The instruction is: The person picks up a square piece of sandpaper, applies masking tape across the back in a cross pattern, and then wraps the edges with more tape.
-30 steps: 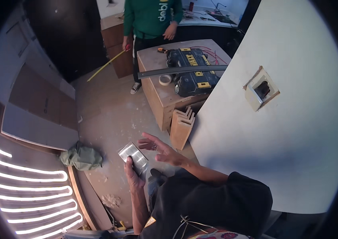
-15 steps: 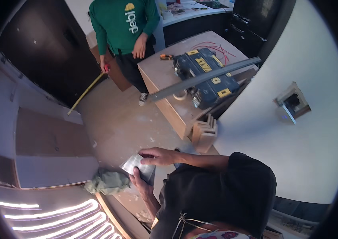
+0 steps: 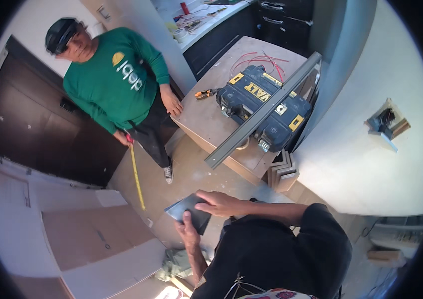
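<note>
In front of my torso, a flat grey rectangular sheet (image 3: 191, 212) with a slight sheen is held between both hands. My left hand (image 3: 188, 231) grips its near edge, the thumb lying on the upper face. From the right, my right hand (image 3: 215, 203) reaches across, fingers at the far edge and thumb over the surface. What the sheet is made of, and whether it is one layer, I cannot make out.
A co-worker in a green sweater (image 3: 121, 79) stands ahead left, holding an extended yellow tape measure (image 3: 136, 179). A wooden table (image 3: 199, 117) carries a dark toolbox (image 3: 253, 92) with a long metal profile (image 3: 266, 109) across it. An open wall box (image 3: 385, 122) is at right.
My view has swung, so the scene sits tilted differently. The co-worker's free hand has gone from the waist to the table's edge. Both my hands keep hold of the grey sheet.
</note>
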### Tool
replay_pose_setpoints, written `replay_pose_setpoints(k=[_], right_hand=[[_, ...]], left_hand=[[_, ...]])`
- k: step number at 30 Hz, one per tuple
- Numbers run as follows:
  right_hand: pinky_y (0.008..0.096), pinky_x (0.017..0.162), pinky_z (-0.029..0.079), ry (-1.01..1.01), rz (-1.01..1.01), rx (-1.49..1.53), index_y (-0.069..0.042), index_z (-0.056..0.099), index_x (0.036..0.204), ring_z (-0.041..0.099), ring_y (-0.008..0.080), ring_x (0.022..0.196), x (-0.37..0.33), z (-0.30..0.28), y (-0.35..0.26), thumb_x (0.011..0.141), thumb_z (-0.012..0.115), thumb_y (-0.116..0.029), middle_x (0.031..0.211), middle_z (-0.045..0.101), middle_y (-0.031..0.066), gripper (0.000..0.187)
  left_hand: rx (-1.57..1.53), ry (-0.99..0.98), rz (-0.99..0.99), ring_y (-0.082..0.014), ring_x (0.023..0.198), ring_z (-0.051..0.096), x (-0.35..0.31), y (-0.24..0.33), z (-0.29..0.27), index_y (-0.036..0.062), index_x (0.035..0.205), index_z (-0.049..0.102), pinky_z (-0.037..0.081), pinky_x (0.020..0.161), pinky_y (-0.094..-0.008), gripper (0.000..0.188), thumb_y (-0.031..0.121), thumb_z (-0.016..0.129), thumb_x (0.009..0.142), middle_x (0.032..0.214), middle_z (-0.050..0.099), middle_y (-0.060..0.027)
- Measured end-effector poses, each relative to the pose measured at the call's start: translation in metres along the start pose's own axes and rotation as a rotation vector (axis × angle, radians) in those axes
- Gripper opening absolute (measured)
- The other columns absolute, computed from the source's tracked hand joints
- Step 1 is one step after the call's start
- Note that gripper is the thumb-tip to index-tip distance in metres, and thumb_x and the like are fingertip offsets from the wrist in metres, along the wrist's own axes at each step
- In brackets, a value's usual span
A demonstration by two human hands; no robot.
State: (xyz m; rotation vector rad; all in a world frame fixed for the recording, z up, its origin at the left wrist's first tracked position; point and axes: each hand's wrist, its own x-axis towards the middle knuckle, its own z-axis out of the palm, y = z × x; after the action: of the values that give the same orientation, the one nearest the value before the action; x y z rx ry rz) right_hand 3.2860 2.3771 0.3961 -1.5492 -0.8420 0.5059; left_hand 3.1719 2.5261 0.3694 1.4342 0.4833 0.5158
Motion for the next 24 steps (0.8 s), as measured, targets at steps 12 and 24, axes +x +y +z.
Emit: replay_pose_setpoints(k=[12,24], right_hand=[[0.0262,0.076,0.046,0.451,0.283,0.344,-0.001,0.059,0.114,0.053,0.008,0.087,-0.047,-0.034,0.041,0.097,0.063,-0.023,0.094,0.058,-0.0021,0.028],[0.0376,0.074,0.051,0.586,0.417,-0.072,-0.008,0.058,0.121,0.065,0.0226,0.085,-0.029,-0.126,0.19,0.098,0.053,-0.027,0.088,0.066,0.0104,0.031]], left_hand=[[0.208,-0.756,-0.124,-0.0154,0.098,0.059,0.08,0.001,0.07,-0.003,0.121,0.054,0.048,0.087,-0.0301,0.035,0.019,0.061,0.095,0.108,0.064,-0.0096],[0.07,-0.414,-0.279,-0.0139,0.098,0.058,0.1,0.008,0.118,-0.0002,0.124,0.052,0.046,0.089,-0.0306,0.036,0.021,0.062,0.095,0.112,0.062,-0.008]])
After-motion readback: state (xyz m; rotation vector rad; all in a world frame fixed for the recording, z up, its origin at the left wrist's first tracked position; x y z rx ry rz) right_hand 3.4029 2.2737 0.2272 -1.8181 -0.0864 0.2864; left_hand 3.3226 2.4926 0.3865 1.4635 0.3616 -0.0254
